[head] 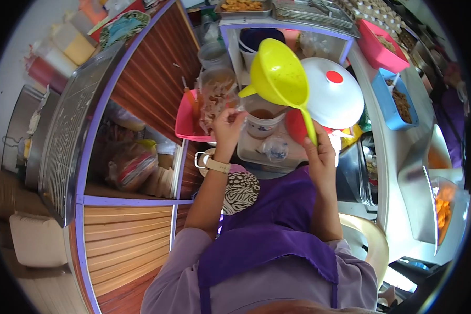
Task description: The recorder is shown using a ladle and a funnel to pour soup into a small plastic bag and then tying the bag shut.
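My right hand (pixel 321 151) grips the handle of a yellow-green plastic strainer or funnel (pixel 280 72), which is raised and tilted above the containers. My left hand (pixel 227 127) pinches the edge of a clear plastic bag (pixel 216 102) with brownish and pale bits in it or on it. Between the hands, a white plastic tub (pixel 261 127) holds brown liquid. A knotted clear plastic bag (pixel 275 149) lies just in front of the tub. To the tub's left is a pink plastic container (pixel 192 117), partly behind the bag.
A white domed lid (pixel 333 94) with a red knob stands at the right. A blue container (pixel 398 100) and a pink basin (pixel 380 47) hold food on the right counter. Metal trays (pixel 243 13) sit on the shelf ahead. A wooden cabinet (pixel 153 70) rises at the left.
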Demonstrator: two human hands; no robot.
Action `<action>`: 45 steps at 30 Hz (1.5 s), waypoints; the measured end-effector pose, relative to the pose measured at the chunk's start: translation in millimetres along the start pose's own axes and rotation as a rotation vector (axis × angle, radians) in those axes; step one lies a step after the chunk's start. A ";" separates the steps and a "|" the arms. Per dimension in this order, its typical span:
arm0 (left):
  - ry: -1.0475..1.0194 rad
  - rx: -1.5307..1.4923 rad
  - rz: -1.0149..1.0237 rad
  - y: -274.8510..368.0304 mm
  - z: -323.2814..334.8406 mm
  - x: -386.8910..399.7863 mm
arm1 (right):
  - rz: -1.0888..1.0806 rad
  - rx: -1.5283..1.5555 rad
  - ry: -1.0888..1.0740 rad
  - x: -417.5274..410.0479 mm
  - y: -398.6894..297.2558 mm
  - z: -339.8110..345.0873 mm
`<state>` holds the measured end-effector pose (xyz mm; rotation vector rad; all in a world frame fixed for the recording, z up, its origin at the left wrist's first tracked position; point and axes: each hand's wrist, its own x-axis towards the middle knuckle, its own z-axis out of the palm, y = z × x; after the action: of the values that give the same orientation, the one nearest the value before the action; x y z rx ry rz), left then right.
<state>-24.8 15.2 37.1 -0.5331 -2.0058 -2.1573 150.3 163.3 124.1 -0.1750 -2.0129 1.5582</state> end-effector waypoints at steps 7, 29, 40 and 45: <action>-0.005 0.050 0.028 13.8 4.4 -4.4 | 0.055 0.073 -0.030 -10.0 -4.8 -6.7; 0.052 0.205 0.028 43.4 4.6 -14.3 | -0.030 0.020 -0.102 -12.6 10.3 -34.9; 0.026 0.153 0.077 35.7 16.7 -10.7 | -0.045 -0.097 -0.064 -0.4 4.1 -33.6; 0.030 0.069 0.048 19.4 12.9 -9.6 | 0.013 0.106 -0.041 0.5 -9.6 -26.7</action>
<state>-7.2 24.8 52.4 -0.5307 -2.0222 -2.0476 166.0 183.1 137.2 -0.1159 -1.9577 1.6843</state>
